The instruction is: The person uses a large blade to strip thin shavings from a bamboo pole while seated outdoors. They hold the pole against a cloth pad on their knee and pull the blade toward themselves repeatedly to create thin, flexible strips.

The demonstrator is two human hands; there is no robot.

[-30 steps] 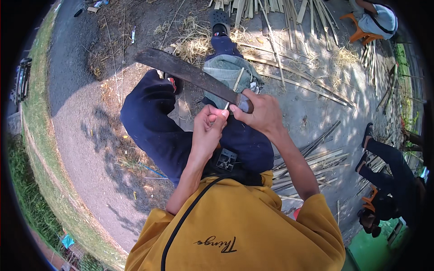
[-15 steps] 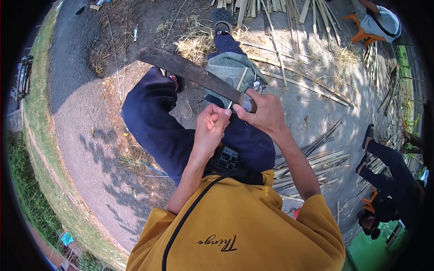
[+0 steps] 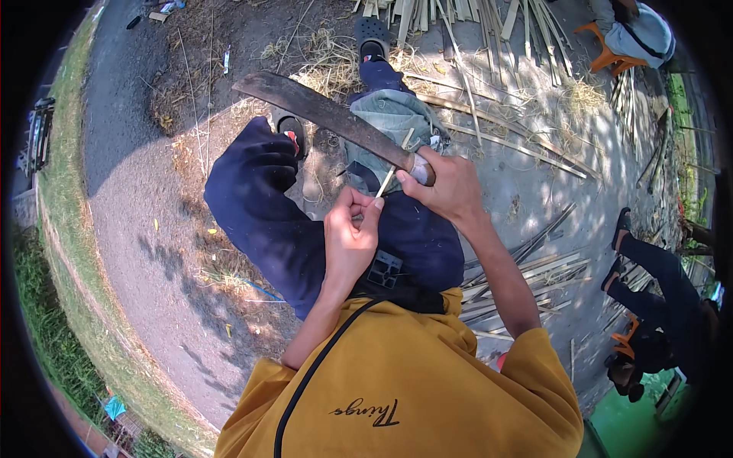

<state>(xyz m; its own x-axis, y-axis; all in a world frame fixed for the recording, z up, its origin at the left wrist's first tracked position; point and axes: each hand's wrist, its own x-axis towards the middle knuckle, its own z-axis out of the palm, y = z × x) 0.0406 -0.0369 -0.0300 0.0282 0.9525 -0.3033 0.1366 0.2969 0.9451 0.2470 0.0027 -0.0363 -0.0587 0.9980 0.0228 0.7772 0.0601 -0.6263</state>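
Observation:
My right hand is closed round the handle of a machete, its broad dark blade stretching to the upper left. A thin pale bamboo strip passes beneath the blade near the handle, its far end showing beyond the blade's other edge. Between thumb and fingers, my left hand pinches the strip's near end. Under the far part of the strip, a grey-green cloth lies over my right leg.
Split bamboo strips lie to my right, with more strips at the far side. Curly shavings litter the ground ahead. Two other people are at the right, one near an orange stool. Grass borders the paved ground at left.
My left hand has drawn back toward me with the strip, so more of it shows on the near side of the blade and less beyond. The machete has barely moved.

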